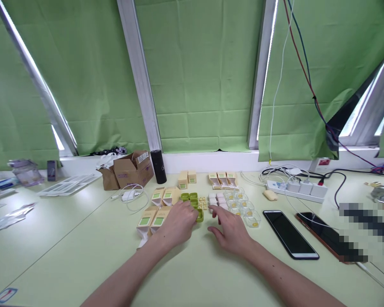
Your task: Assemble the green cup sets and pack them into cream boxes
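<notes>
My left hand (181, 219) is closed with its fingertips on a small green square cup (200, 216), part of which the fingers hide. More green cups (193, 196) sit in rows just beyond it. My right hand (233, 231) hovers open, thumb and fingers apart, holding nothing. Close to its fingertips are small pale pink and white blocks (213, 200). Between these and the green cups lie several tiny yellow pieces (202, 203). Clear plastic cups with yellow spots (252, 218) stand in rows right of the blocks. Open cardboard boxes with green labels (145, 221) stand beside my left hand.
Farther back stand closed small boxes (183, 180) and open ones (224, 180). A black bottle (158, 167) and a large carton (134, 170) are at the back left. Two phones (290, 234), a power strip (299, 189) and cables lie to the right.
</notes>
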`<state>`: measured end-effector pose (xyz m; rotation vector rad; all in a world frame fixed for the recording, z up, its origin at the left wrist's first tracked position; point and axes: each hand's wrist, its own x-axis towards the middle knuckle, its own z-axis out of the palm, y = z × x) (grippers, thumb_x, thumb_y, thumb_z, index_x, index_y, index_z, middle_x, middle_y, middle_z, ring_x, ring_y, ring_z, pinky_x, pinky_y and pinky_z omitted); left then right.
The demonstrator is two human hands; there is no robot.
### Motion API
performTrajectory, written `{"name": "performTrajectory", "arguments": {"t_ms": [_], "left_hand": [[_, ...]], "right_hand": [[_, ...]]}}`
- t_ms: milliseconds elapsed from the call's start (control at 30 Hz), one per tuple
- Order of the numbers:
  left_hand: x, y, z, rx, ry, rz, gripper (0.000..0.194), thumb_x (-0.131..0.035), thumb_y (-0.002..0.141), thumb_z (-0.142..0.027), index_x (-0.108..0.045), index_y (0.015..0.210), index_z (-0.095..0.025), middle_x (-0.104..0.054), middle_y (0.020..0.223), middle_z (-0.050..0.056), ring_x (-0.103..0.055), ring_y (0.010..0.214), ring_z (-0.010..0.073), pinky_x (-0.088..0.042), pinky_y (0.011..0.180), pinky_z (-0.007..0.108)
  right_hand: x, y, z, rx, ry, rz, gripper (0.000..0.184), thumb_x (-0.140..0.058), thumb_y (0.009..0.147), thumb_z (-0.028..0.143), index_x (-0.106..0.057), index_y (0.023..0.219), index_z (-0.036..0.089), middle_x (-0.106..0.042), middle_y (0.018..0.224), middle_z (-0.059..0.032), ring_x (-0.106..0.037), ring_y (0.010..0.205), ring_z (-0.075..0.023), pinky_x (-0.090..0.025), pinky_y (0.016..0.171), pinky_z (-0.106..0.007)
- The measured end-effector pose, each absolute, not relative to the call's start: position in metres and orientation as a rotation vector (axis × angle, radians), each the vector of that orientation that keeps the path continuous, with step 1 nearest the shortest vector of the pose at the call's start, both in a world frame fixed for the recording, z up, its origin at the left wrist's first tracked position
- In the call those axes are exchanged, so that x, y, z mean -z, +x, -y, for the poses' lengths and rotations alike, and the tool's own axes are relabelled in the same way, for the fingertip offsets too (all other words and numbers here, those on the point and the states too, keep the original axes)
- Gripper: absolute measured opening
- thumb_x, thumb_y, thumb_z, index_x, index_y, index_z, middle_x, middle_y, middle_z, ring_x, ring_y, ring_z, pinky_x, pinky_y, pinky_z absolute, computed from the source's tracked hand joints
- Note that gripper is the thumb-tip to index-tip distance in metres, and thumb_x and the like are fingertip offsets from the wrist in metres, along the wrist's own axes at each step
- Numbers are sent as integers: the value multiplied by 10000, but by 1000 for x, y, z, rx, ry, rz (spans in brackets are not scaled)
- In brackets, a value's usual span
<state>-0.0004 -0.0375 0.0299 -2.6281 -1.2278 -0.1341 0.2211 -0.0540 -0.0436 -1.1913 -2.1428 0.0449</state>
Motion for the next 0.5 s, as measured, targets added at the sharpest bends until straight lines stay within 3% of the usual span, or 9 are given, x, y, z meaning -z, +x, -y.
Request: {"name": "performTrajectory", "arguments": {"t_ms": [167, 333, 500], "left_hand": [[-28, 17, 38, 195, -2664, 1147, 143, -598, 922, -135, -688, 842, -212, -738, 863, 105, -629, 921, 294, -427, 780, 432], [-27, 34, 36, 237, -2691, 1048, 174, -557, 926, -83, -675, 854, -189, -741, 874, 111, -634, 948, 285, -439, 804, 432], [-34, 38, 30, 501, -2719, 1044, 69, -621, 900, -141, -661, 916, -195, -729, 872, 95, -609, 909, 282, -446, 773, 430]], "right_hand": [[44, 223, 51, -74, -1120, 2041, 613, -644, 922, 270, -384, 1475, 216, -652, 1358, -151, -692, 1085, -275, -559, 830, -391], [48, 226, 44, -134, -1116, 1949, 553, -584, 937, 209, -405, 1460, 225, -677, 1310, -133, -696, 1087, -266, -583, 863, -410], [49, 229, 36, -257, -1075, 1779, 528, -580, 930, 206, -435, 1436, 246, -678, 1256, -119, -685, 1074, -258, -609, 747, -365]]}}
